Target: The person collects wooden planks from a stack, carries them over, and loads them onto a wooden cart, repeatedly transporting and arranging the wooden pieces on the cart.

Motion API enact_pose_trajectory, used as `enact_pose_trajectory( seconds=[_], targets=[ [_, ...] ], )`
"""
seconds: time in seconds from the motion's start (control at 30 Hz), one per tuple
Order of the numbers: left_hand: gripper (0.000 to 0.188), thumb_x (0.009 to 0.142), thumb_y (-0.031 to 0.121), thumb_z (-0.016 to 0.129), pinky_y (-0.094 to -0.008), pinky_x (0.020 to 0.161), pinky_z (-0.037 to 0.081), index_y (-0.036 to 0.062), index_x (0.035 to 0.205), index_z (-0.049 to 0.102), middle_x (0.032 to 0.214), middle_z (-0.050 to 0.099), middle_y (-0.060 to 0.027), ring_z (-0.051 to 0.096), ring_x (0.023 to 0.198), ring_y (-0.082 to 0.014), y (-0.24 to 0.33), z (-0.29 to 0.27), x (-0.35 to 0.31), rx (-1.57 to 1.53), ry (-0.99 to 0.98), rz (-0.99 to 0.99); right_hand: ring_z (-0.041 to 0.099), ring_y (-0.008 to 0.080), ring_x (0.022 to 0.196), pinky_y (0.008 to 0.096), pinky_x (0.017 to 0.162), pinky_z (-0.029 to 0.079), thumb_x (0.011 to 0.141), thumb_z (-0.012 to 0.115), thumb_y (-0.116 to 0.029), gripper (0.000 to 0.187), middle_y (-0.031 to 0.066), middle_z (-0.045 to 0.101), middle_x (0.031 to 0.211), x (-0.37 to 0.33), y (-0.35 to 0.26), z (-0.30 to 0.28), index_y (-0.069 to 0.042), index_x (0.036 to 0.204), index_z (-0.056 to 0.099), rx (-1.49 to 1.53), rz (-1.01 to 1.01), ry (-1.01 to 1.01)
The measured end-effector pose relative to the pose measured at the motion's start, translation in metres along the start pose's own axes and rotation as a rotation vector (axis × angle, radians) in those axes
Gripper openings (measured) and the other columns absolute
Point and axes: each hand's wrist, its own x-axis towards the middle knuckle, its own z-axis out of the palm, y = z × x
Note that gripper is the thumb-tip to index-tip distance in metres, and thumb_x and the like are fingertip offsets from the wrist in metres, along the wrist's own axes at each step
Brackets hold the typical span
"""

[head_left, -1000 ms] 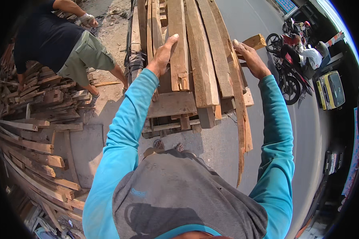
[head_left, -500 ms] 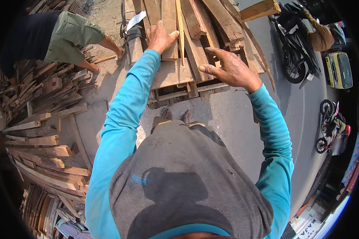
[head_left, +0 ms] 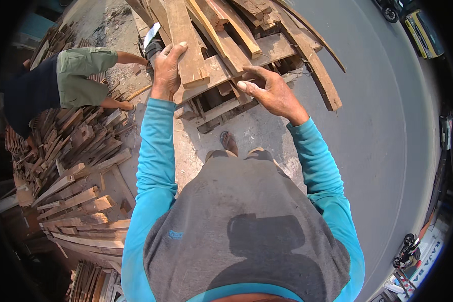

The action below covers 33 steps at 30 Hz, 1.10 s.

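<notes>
My left hand (head_left: 167, 70) is at the left edge of a wooden plank (head_left: 185, 45) lying on top of a stack of lumber. Its thumb lies against the plank's edge and the other fingers are partly hidden; the hand looks closed on it. The plank's near end juts toward me. My right hand (head_left: 276, 94) hovers by the near ends of other boards (head_left: 234, 54), fingers bent, thumb apart, holding nothing. A black strap or wrapped bundle (head_left: 153, 49) with a white paper (head_left: 151, 34) sits just beyond my left hand.
Beneath the boards is a wooden support frame (head_left: 221, 111). To the left, a person in green shorts (head_left: 83, 75) bends over a heap of scrap wood (head_left: 78, 138). More beams (head_left: 85, 221) lie lower left. A road (head_left: 372, 131) runs along the right, with a yellow vehicle (head_left: 424, 34).
My view has turned, so the stack appears tilted. My left hand has gone from resting spread on the boards to the side of one plank. My right hand remains near the board ends.
</notes>
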Motion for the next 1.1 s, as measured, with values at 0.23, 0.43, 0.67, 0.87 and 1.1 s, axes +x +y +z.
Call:
enact_pose_trajectory(
  seconds=[0.23, 0.43, 0.67, 0.87, 1.1],
  targets=[
    [0.065, 0.090, 0.018, 0.081, -0.0362, 0.107, 0.048, -0.0020, 0.142, 0.047, 0.131, 0.061, -0.0132, 0.059, 0.122, -0.0221, -0.083, 0.097, -0.229, 0.194, -0.148, -0.037, 0.067, 0.0342, 0.115, 0.0435, 0.095, 0.056, 0.085, 0.080, -0.055, 0.086, 0.0230, 0.068, 0.122, -0.173, 0.047, 0.043, 0.002, 0.144, 0.053, 0.353, 0.002, -0.091],
    [0.067, 0.093, 0.025, 0.080, -0.0397, 0.109, 0.047, -0.0017, 0.143, 0.044, 0.136, 0.057, -0.0156, 0.057, 0.127, -0.0242, -0.184, 0.127, -0.348, 0.126, -0.202, -0.525, 0.073, 0.0301, 0.091, 0.0421, 0.078, 0.059, 0.081, 0.085, -0.043, 0.071, 0.0219, 0.073, 0.097, -0.324, 0.121, 0.035, 0.007, 0.127, 0.065, 0.422, 0.337, -0.097],
    [0.077, 0.094, 0.036, 0.077, -0.0513, 0.117, 0.040, 0.0035, 0.151, 0.036, 0.148, 0.050, -0.0154, 0.049, 0.139, -0.0321, -0.248, 0.108, -0.377, -0.089, -0.099, -0.834, 0.070, 0.0243, 0.076, 0.0327, 0.061, 0.054, 0.084, 0.080, -0.044, 0.068, 0.0223, 0.073, 0.090, -0.350, 0.166, 0.072, 0.011, 0.120, 0.068, 0.514, 0.579, -0.237],
    [0.072, 0.096, 0.036, 0.075, -0.0547, 0.118, 0.037, 0.0056, 0.150, 0.039, 0.149, 0.050, -0.0115, 0.048, 0.139, -0.0312, -0.248, 0.066, -0.310, 0.032, -0.060, -0.749, 0.068, 0.0192, 0.078, 0.0311, 0.062, 0.056, 0.091, 0.078, -0.043, 0.075, 0.0191, 0.071, 0.096, -0.293, 0.175, 0.107, 0.013, 0.137, 0.057, 0.627, 0.513, -0.149],
    [0.067, 0.097, 0.035, 0.073, -0.0459, 0.110, 0.048, -0.0032, 0.146, 0.048, 0.136, 0.062, -0.0159, 0.060, 0.127, -0.0288, -0.276, -0.025, -0.201, 0.260, 0.050, -0.623, 0.069, 0.0330, 0.113, 0.0371, 0.083, 0.061, 0.097, 0.072, -0.039, 0.080, 0.0320, 0.062, 0.132, -0.228, 0.181, 0.087, 0.015, 0.147, 0.043, 0.537, 0.570, -0.125]
  ],
)
